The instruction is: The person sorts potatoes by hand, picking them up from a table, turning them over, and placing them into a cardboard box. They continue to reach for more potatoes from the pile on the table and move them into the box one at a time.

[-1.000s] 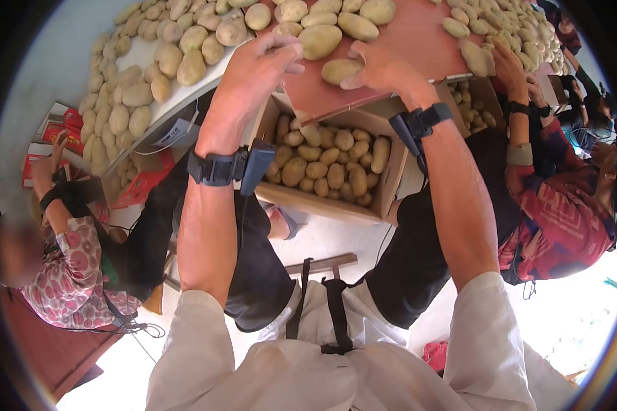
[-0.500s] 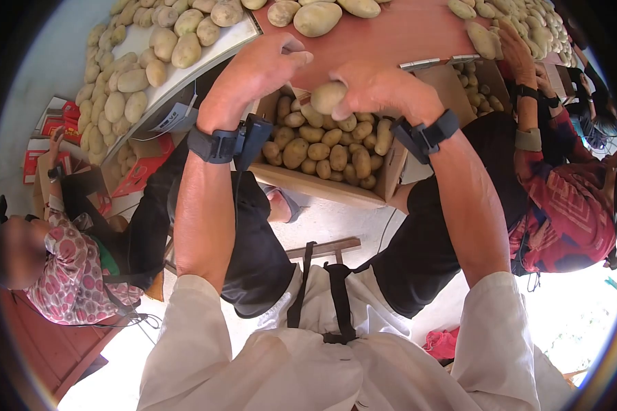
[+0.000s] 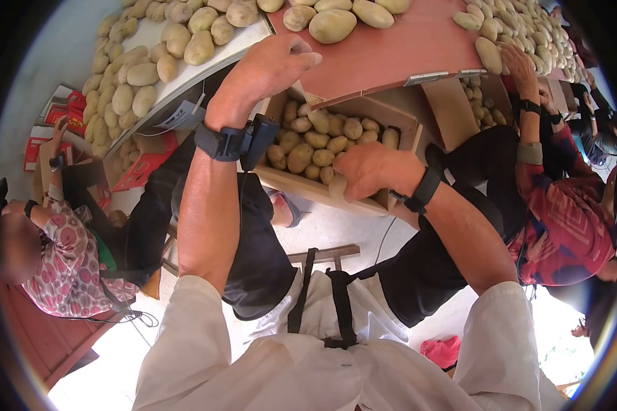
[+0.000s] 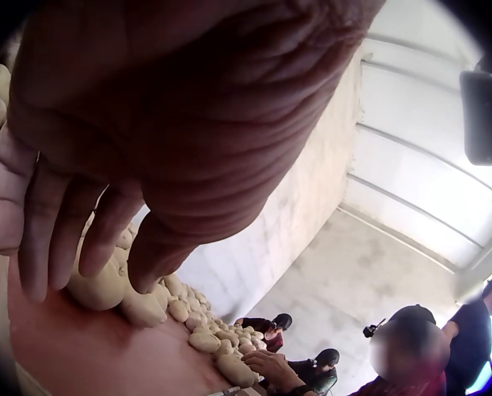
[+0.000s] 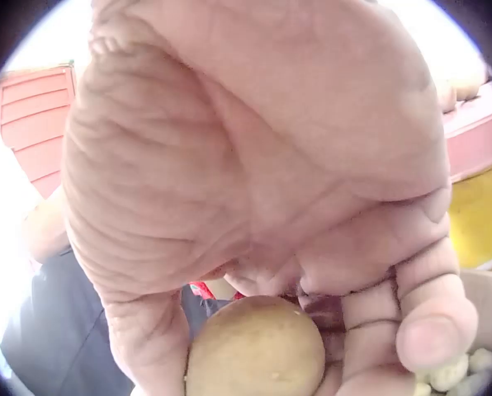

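My right hand [image 3: 377, 170] is over the front right part of a cardboard box [image 3: 291, 185]. Between its thumb and fingers it grips a potato [image 5: 258, 351], whose rounded end shows in the right wrist view. Many potatoes [image 3: 300, 157] fill the bottom of the box. My left hand [image 3: 271, 65] hovers near the front edge of the red tabletop [image 3: 370, 58], its fingers loosely bent and holding nothing. Beyond it, several potatoes [image 3: 332, 26] lie on the red surface.
A large heap of potatoes [image 3: 142, 74] covers the white tabletop at left, and another heap [image 3: 521, 31] lies at far right. A second box [image 3: 449, 113] with potatoes stands right of mine. People sit on both sides; one person's hand [image 3: 521, 68] reaches the right heap.
My right hand took a potato off the red tabletop and carried it down and toward me over the box. The left hand drew back slightly from the potatoes on the table.
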A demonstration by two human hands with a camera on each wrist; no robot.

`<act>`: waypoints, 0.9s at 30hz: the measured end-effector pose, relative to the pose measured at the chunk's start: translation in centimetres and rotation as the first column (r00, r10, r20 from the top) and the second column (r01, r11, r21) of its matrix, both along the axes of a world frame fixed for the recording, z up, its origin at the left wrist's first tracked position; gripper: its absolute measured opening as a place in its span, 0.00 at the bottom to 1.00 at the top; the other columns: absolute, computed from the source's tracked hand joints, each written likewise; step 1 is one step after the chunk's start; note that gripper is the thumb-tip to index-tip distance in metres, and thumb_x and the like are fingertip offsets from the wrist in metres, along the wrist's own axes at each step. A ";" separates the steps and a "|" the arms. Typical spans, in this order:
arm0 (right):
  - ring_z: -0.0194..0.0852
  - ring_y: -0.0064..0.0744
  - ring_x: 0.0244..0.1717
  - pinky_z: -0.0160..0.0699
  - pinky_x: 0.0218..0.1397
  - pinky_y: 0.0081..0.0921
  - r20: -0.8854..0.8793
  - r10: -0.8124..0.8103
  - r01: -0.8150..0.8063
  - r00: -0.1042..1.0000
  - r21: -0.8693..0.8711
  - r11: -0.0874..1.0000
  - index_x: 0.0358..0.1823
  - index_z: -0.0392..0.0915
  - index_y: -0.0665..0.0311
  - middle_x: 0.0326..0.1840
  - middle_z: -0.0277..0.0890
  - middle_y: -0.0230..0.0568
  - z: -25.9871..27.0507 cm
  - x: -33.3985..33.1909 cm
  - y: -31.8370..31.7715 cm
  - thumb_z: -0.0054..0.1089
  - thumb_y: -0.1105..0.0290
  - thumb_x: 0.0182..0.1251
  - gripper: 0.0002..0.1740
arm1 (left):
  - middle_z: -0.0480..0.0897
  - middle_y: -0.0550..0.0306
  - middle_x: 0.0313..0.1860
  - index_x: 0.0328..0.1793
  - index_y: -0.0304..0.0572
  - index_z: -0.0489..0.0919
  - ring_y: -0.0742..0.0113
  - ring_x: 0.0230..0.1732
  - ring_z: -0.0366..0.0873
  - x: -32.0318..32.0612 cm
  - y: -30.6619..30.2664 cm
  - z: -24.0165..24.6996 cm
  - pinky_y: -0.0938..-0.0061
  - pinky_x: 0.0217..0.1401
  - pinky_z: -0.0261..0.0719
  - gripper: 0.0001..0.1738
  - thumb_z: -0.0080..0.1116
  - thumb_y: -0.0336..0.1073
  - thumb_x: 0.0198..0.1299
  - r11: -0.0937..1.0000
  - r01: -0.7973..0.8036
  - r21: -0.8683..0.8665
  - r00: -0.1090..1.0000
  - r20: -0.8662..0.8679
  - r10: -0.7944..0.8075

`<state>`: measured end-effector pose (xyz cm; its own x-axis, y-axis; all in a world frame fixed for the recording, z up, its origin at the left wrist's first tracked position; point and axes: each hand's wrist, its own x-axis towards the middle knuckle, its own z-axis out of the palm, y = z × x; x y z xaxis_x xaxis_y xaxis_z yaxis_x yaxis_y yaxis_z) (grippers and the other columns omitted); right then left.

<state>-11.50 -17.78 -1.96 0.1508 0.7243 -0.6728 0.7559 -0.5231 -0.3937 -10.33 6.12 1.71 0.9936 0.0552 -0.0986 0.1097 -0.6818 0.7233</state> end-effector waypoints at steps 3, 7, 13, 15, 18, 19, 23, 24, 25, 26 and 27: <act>0.86 0.59 0.49 0.82 0.52 0.48 0.001 -0.025 0.025 1.000 0.059 0.998 0.46 0.84 0.70 0.39 0.86 0.55 -1.4 -0.2 -1.4 0.68 0.59 0.52 0.24 | 0.90 0.42 0.43 0.50 0.32 0.88 0.48 0.46 0.87 -0.2 0.0 0.5 0.57 0.54 0.81 0.25 0.63 0.52 0.68 0.999 -0.034 0.016 0.999 -0.009 0.034; 0.86 0.60 0.54 0.83 0.57 0.49 0.117 -0.151 0.167 0.982 -0.137 0.976 0.54 0.82 0.71 0.45 0.87 0.58 -1.6 1.5 -1.0 0.69 0.59 0.56 0.28 | 0.90 0.41 0.44 0.51 0.32 0.88 0.47 0.48 0.87 -0.3 0.2 0.4 0.57 0.55 0.82 0.25 0.63 0.52 0.67 1.000 -0.030 -0.005 1.000 -0.010 0.030; 0.83 0.59 0.62 0.80 0.66 0.50 0.229 -0.542 0.494 0.809 0.235 0.837 0.65 0.78 0.73 0.53 0.86 0.62 -3.7 3.5 -3.5 0.69 0.59 0.66 0.31 | 0.89 0.49 0.42 0.55 0.28 0.87 0.62 0.46 0.85 -0.5 0.2 1.3 0.68 0.55 0.81 0.24 0.61 0.48 0.71 0.999 -0.010 0.038 0.999 -0.035 0.011; 0.83 0.59 0.62 0.80 0.65 0.50 0.242 -0.514 0.476 0.823 0.200 0.856 0.66 0.78 0.71 0.53 0.86 0.61 -4.0 4.1 -4.1 0.69 0.59 0.67 0.31 | 0.89 0.49 0.42 0.56 0.29 0.87 0.63 0.46 0.85 -0.6 0.2 1.2 0.68 0.55 0.81 0.24 0.61 0.47 0.71 0.998 -0.011 0.057 1.000 -0.029 0.013; 0.84 0.59 0.59 0.81 0.61 0.51 0.249 -0.477 0.442 0.843 0.185 0.878 0.59 0.80 0.69 0.51 0.87 0.58 -3.7 4.2 -4.7 0.67 0.62 0.67 0.24 | 0.90 0.48 0.44 0.56 0.29 0.86 0.62 0.47 0.86 -0.8 0.4 1.1 0.67 0.56 0.81 0.24 0.61 0.47 0.71 1.000 -0.013 0.010 0.999 -0.033 0.014; 0.85 0.59 0.56 0.82 0.57 0.52 0.243 -0.464 0.420 0.852 0.210 0.883 0.51 0.82 0.68 0.49 0.88 0.56 -3.4 4.1 -4.7 0.66 0.64 0.66 0.17 | 0.90 0.43 0.42 0.53 0.29 0.87 0.54 0.45 0.87 -0.9 0.4 0.8 0.62 0.54 0.82 0.24 0.62 0.47 0.70 1.000 -0.028 0.010 0.999 0.023 0.028; 0.86 0.58 0.55 0.82 0.57 0.52 0.300 -0.422 0.352 0.855 0.261 0.899 0.52 0.83 0.66 0.47 0.89 0.54 -2.1 4.2 -4.2 0.65 0.62 0.68 0.18 | 0.89 0.37 0.40 0.50 0.28 0.87 0.45 0.43 0.88 -0.5 0.4 0.2 0.58 0.52 0.82 0.22 0.63 0.46 0.69 1.000 -0.018 0.003 0.994 0.106 0.017; 0.86 0.57 0.56 0.83 0.58 0.51 0.278 -0.442 0.383 0.853 0.243 0.891 0.53 0.83 0.66 0.48 0.89 0.53 -1.3 4.1 -3.8 0.65 0.61 0.68 0.18 | 0.89 0.36 0.40 0.50 0.27 0.87 0.45 0.44 0.88 -0.5 0.2 0.5 0.58 0.52 0.82 0.22 0.62 0.45 0.69 1.000 -0.022 -0.011 0.996 0.084 0.023; 0.86 0.56 0.57 0.83 0.58 0.50 0.253 -0.462 0.413 0.850 0.225 0.883 0.54 0.84 0.65 0.49 0.89 0.53 -0.7 4.0 -3.3 0.65 0.61 0.69 0.19 | 0.89 0.36 0.40 0.50 0.27 0.87 0.45 0.44 0.88 -0.5 0.1 0.5 0.58 0.52 0.82 0.22 0.62 0.45 0.69 1.000 -0.017 -0.005 0.995 0.097 0.017; 0.85 0.55 0.58 0.83 0.60 0.49 0.258 -0.455 0.410 0.852 0.211 0.887 0.57 0.83 0.64 0.51 0.88 0.52 -0.2 4.1 -3.0 0.65 0.60 0.69 0.20 | 0.89 0.36 0.41 0.50 0.27 0.86 0.45 0.45 0.88 -0.5 -0.1 0.5 0.58 0.53 0.82 0.22 0.62 0.45 0.69 0.999 -0.036 -0.009 0.995 0.096 0.037; 0.85 0.55 0.58 0.83 0.60 0.49 0.264 -0.460 0.412 0.848 0.218 0.885 0.57 0.83 0.64 0.51 0.88 0.52 0.1 4.0 -2.7 0.65 0.60 0.69 0.20 | 0.89 0.37 0.42 0.50 0.27 0.86 0.45 0.46 0.88 -0.6 -0.3 0.7 0.58 0.54 0.82 0.22 0.62 0.44 0.69 0.998 -0.056 -0.014 0.994 0.092 0.057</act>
